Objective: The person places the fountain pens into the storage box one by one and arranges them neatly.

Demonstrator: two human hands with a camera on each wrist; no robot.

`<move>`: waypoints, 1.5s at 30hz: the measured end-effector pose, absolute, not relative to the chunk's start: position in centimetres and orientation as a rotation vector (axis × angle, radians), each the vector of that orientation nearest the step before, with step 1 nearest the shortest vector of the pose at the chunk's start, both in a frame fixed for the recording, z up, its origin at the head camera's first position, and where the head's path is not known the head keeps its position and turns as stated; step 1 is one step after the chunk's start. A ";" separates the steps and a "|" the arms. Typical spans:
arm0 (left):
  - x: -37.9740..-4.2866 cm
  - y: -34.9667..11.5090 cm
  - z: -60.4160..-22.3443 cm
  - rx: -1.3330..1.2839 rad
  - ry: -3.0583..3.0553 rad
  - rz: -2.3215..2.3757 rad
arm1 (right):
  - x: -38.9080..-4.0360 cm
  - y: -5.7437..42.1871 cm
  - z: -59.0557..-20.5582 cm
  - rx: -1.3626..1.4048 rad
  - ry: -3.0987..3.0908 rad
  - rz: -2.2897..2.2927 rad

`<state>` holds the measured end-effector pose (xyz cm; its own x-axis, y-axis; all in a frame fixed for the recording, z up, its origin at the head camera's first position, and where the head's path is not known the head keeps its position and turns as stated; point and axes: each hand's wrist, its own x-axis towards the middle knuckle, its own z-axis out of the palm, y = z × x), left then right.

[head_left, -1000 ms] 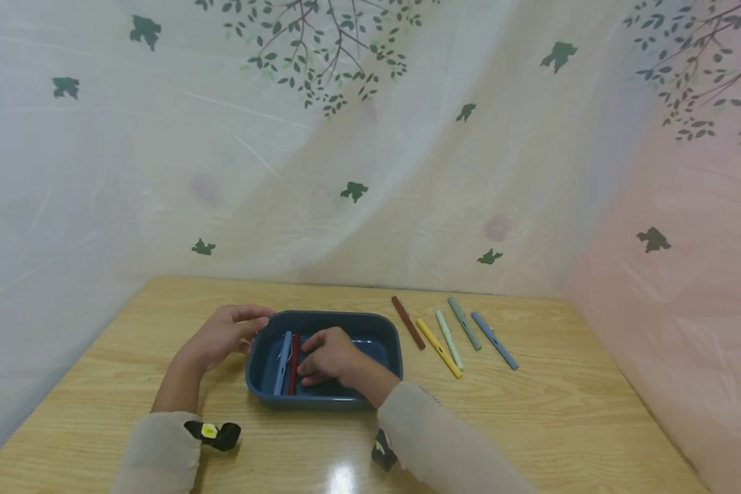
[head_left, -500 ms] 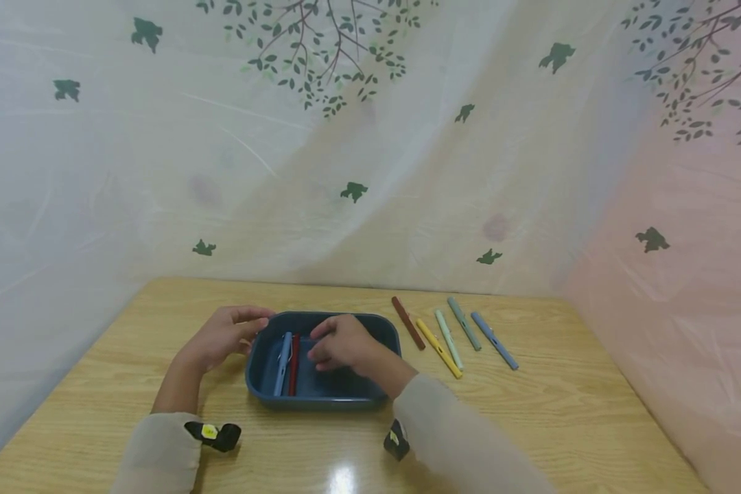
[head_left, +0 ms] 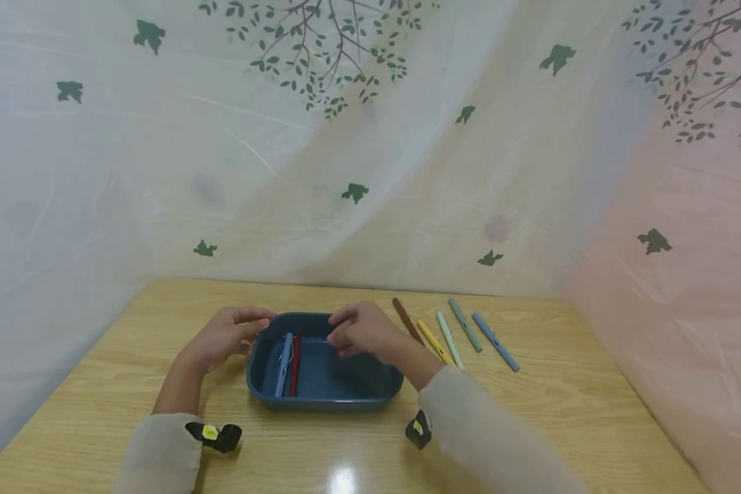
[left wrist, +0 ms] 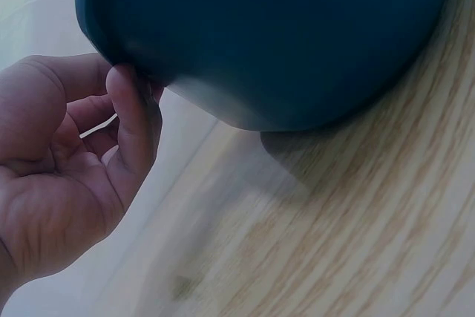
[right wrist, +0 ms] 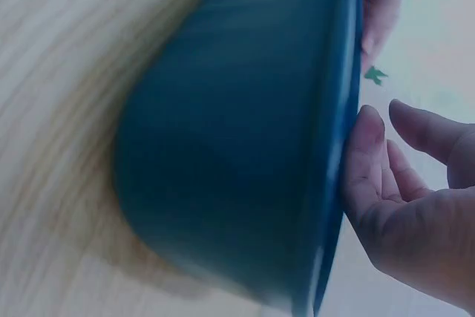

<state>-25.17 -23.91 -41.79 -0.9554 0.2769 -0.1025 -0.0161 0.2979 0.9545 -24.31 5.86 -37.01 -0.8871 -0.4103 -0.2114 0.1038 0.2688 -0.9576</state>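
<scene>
A deep blue rectangular box [head_left: 346,394] stands on the wooden table. Inside it, near the left end, a blue pen [head_left: 283,365] and a dark red pen [head_left: 294,366] lie side by side. My left hand [head_left: 219,337] holds the box's back left corner, thumb and fingers at the rim, as the left wrist view also shows; some fingertips are hidden. Over the box's back right part hovers my right hand [head_left: 367,334], its fingers loosely bent and nothing between them. In the right wrist view the right hand [right wrist: 415,198] appears beyond the box's rim.
To the right of the box lie a brown-red pen [head_left: 406,318], a yellow pen [head_left: 433,340], a mint pen [head_left: 448,337], a grey-green pen [head_left: 466,325] and a blue pen [head_left: 495,342]. A patterned curtain [head_left: 407,206] hangs behind the table.
My right hand has risen from beside the dark red pen and moved right and back over the box. The left hand stays at the corner, and the pens have not moved.
</scene>
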 end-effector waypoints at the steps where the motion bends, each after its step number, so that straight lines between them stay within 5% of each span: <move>1: -25.2 -23.9 -41.8 0.237 2.320 1.710 | -24.3 6.1 -36.8 -0.282 2.131 -1.653; 45: -25.3 -24.1 -41.8 0.226 2.321 1.707 | -25.9 24.2 -36.6 -0.095 2.524 -1.453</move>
<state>-25.32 -24.09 -41.79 -0.9566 0.2704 -0.1088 -0.0233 0.3013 0.9533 -25.93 24.15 -36.60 -0.9721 -0.1685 -0.1632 0.0566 0.5069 -0.8602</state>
